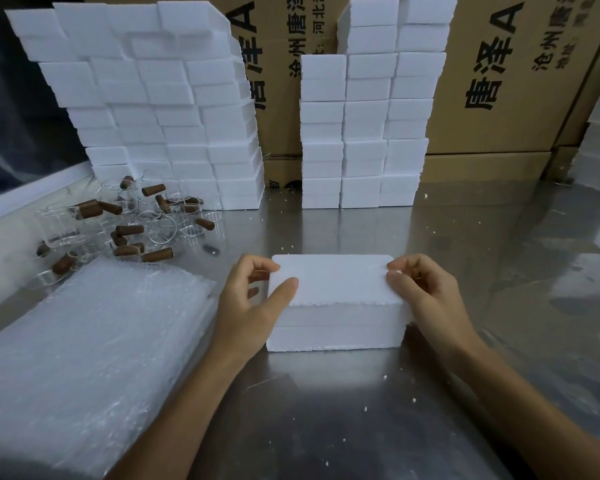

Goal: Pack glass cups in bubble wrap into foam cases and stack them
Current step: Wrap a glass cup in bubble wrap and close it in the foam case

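White foam case (336,303) sits at table centre, left hand (253,303) and right hand (426,292) pinching its lid at nine and three o'clock; uneven pressure could likely snap the brittle edge.

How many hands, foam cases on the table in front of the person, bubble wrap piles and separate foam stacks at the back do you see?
Hands: 2, left hand and right hand, both holding the case
Foam case in front: 1
Bubble wrap pile: 1
Foam stacks at the back: 2, left stack and right stack
Total: 6
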A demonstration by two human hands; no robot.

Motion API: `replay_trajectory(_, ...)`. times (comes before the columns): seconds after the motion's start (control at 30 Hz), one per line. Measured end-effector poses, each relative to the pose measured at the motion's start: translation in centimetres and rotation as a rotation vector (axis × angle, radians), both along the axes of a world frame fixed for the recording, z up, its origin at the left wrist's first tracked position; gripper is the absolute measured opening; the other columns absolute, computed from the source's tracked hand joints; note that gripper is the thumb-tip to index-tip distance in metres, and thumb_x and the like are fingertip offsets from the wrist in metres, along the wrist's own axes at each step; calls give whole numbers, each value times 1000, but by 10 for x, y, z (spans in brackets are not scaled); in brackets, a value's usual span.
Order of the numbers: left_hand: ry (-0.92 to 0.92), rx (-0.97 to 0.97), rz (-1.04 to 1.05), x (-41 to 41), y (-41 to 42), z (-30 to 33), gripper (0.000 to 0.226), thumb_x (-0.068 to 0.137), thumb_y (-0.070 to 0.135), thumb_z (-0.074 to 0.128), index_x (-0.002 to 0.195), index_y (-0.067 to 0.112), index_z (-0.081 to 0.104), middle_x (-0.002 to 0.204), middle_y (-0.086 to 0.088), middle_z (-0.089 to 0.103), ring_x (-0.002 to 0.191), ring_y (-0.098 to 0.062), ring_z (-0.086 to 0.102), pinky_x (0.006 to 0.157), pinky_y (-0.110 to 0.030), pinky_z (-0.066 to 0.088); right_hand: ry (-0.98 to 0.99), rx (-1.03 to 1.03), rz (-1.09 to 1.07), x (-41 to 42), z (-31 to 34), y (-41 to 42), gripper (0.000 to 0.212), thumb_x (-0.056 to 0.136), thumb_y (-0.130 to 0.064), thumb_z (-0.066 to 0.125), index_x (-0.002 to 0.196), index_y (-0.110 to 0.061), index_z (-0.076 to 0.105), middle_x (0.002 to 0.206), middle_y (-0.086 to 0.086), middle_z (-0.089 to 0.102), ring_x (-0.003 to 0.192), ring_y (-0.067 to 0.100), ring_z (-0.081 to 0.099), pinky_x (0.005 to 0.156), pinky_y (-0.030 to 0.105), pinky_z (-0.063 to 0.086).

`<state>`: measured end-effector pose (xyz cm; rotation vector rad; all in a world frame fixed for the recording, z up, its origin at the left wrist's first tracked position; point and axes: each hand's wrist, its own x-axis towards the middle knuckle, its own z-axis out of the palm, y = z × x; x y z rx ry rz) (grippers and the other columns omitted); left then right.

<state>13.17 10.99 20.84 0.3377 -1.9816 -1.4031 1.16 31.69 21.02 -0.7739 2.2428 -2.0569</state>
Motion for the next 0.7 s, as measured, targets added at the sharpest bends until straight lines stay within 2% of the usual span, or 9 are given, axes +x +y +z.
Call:
replay_trajectory(0.07,-15,50,-80,-1,-3,-2,27,75,37,66,97,24,58,105,9,65,105,-8,61,85,-21,49,-37,77,76,0,-1,1,10,90,-29,70,97,-30,64,106,-6,64,96,12,60,81,26,43)
replay_trajectory(0.13,-6,73,-149,-3,-5,-5,27,79,35,62,105,27,61,103,16,66,103,-3,62,83,-15,47,-48,195,180,2,-2,2,40,78,-54,72,114,-44,57,119,-22,58,108,-5,56,83,15,43)
replay_trajectory(0.17,-4,74,-168,-3,-7,-6,29,81,35,60,108,28,62,104,18,68,101,0,62,83,-14,46,-38,235,206,3,-2,2,53,71,-64,69,119,-50,52,121,-28,54,110,-11,52,85,13,41)
replay_trajectory(0.23,-9,64,-185,-4,-10,-7,30,82,35,58,112,31,64,102,25,68,95,7,61,82,-10,45,-17,255,224,4,-2,0,66,65,-74,64,126,-57,45,125,-35,49,115,-16,47,91,14,37)
replay_trajectory(0.33,-10,47,-157,-6,-14,-8,28,85,38,54,111,35,64,101,29,68,92,11,59,80,-5,43,-23,233,218,6,-1,-4,69,65,-78,63,129,-64,38,119,-46,46,113,-22,44,91,15,37)
replay_trajectory(0.5,9,10,-93,-9,-13,-9,28,88,38,44,109,35,63,101,21,66,89,5,55,83,-8,41,1,232,202,9,-1,-10,75,64,-82,60,132,-67,32,118,-51,39,111,-28,39,87,10,36)
replay_trajectory(0.6,-2,68,-155,-6,-15,-8,24,90,33,54,112,31,64,101,25,68,92,6,58,81,-8,44,23,253,219,6,1,-8,76,66,-80,60,134,-65,31,127,-49,37,119,-24,37,90,12,34)
replay_trajectory(0.7,-10,177,-245,-1,-18,-6,26,91,22,68,116,26,65,102,16,72,95,-3,64,81,-15,50,45,268,219,5,2,-6,74,66,-79,59,133,-60,36,121,-49,42,114,-24,41,86,9,37)
